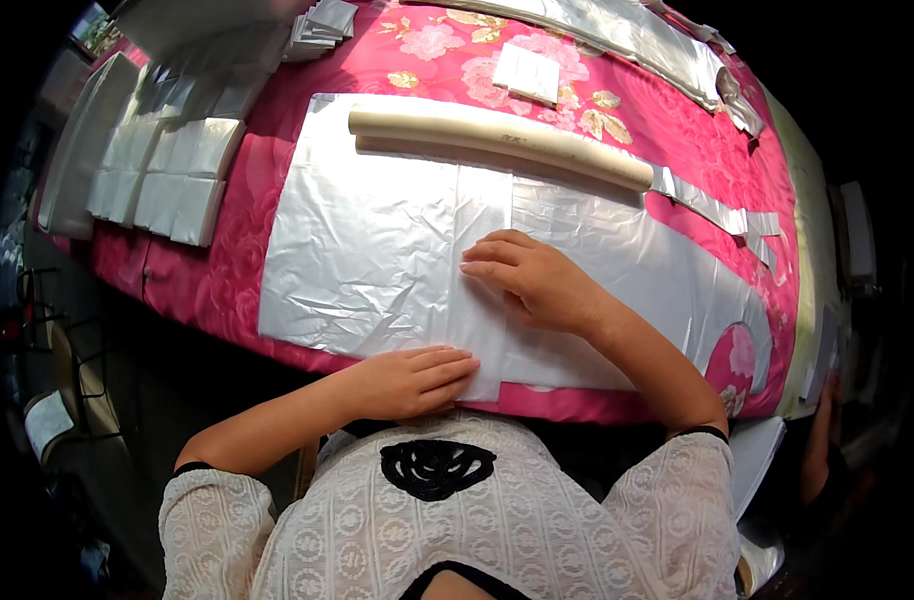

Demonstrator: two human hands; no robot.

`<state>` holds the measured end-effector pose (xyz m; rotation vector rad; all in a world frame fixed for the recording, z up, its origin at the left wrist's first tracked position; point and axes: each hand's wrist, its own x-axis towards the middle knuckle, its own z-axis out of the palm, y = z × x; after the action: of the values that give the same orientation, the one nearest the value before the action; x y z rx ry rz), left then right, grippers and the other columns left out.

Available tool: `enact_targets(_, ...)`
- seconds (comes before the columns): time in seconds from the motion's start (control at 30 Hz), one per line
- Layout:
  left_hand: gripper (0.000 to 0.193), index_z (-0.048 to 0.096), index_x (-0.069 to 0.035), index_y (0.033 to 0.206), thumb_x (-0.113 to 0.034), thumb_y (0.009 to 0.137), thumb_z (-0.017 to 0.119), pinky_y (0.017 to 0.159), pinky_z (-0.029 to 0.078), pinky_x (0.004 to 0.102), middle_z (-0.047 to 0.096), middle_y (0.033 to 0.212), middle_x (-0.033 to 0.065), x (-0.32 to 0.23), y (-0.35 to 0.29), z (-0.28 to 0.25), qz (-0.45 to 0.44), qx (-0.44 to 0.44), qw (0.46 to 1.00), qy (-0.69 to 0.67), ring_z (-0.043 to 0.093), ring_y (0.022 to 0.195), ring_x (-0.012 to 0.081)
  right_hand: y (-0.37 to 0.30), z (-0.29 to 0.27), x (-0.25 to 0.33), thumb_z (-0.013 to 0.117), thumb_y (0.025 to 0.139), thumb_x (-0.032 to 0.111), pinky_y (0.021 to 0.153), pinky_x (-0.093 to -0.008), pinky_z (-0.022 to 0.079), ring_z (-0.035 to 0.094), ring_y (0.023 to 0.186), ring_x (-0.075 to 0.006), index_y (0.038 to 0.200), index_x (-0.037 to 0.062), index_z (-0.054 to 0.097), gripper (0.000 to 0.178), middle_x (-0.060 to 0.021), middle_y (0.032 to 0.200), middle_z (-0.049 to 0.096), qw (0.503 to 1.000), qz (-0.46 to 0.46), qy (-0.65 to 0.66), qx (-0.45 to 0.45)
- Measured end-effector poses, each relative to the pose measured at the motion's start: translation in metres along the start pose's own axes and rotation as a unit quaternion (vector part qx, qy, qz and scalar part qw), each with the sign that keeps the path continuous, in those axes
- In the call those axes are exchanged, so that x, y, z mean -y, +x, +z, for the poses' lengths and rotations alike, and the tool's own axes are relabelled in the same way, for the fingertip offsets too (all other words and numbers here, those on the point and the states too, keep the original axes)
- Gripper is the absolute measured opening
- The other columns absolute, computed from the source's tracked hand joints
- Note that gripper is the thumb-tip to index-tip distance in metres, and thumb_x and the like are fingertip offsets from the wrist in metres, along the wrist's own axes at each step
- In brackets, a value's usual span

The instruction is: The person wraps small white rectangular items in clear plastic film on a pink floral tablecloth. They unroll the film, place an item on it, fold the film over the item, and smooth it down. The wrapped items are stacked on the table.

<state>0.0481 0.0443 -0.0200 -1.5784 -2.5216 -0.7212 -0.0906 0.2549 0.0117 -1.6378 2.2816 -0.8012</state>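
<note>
A large, flat piece of shiny white plastic film [367, 250] lies across the table before me, with a narrow folded band [484, 205] running up its middle. Its right end has a curved cut-out where pink cloth shows. My left hand [417, 382] rests flat at the film's near edge, fingers stretched out beside the band. Farther up, my right hand [542, 280] touches the film at the band, its fingers loosely bent and nothing visible in them; the thumb is mostly hidden. A long, cream-coloured tube [502, 145] lies across the film's far part.
Pink flowered cloth [242, 260] covers the table. Stacks of folded white plastic packets [177, 205] stand at left, and a small folded packet [527, 74] lies beyond the tube. More film [617, 40] lies along the far edge. Another person's arm [820, 440] shows at right.
</note>
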Motion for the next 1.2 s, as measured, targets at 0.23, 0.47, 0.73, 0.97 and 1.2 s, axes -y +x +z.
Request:
enact_targets(0.23,0.026,0.060,-0.001,0.099,-0.009,0.074,0.061,0.086,0.049,0.0351,0.058,0.113,0.0142,0.002,0.001,-0.007,-0.040,-0.115,0.982,-0.141,0.059,0.101,0.0264,-0.027,0.016,0.025,0.060,0.068,0.000,0.093,-0.0369,0.042,0.048,0.112,-0.0297,0.109,-0.0007,0.056,0.041,-0.0141,0.118,0.053,0.999,0.005,0.001,-0.051)
enact_targets(0.47,0.050,0.054,-0.001,0.112,-0.012,0.066,0.067,0.092,0.044,0.0386,0.055,0.119,0.0151,0.015,0.028,-0.035,-0.138,-0.119,0.981,-0.074,0.053,0.111,0.0276,-0.028,0.032,0.026,0.060,0.069,0.003,0.082,-0.0349,0.048,0.057,0.096,-0.0279,0.101,0.0009,0.060,0.032,-0.0106,0.106,0.059,0.984,0.030,-0.073,-0.158)
enact_targets(0.73,0.062,0.050,0.000,0.119,-0.013,0.060,0.063,0.088,0.045,0.0376,0.059,0.108,0.0149,0.026,0.031,-0.020,-0.241,-0.097,0.965,-0.033,0.056,0.103,0.0300,-0.032,0.023,0.026,0.061,0.070,-0.002,0.074,-0.0338,0.050,0.060,0.084,-0.0261,0.097,0.0043,0.064,0.028,-0.0088,0.093,0.064,0.978,0.103,-0.005,-0.181)
enact_targets(0.97,0.051,0.041,0.002,0.128,-0.020,0.084,0.055,0.090,0.044,0.0398,0.052,0.123,0.0208,0.040,0.044,-0.025,-0.439,-0.322,0.741,-0.394,0.056,0.104,0.0344,-0.006,0.002,0.010,0.058,0.085,0.018,0.053,-0.0223,0.042,0.055,0.055,-0.0059,0.079,-0.0018,0.066,0.022,-0.0024,0.060,0.060,0.876,0.385,0.256,-0.135)
enact_targets(1.2,0.076,0.028,0.004,0.137,-0.039,0.082,0.056,0.109,0.021,0.0429,0.027,0.143,0.0235,0.021,0.054,-0.006,-0.299,-0.031,0.952,0.057,0.025,0.134,0.0346,0.007,-0.010,-0.005,0.061,0.083,0.017,0.051,-0.0216,0.044,0.058,0.055,-0.0085,0.074,-0.0029,0.063,0.022,-0.0045,0.061,0.060,0.818,0.451,0.350,-0.064)
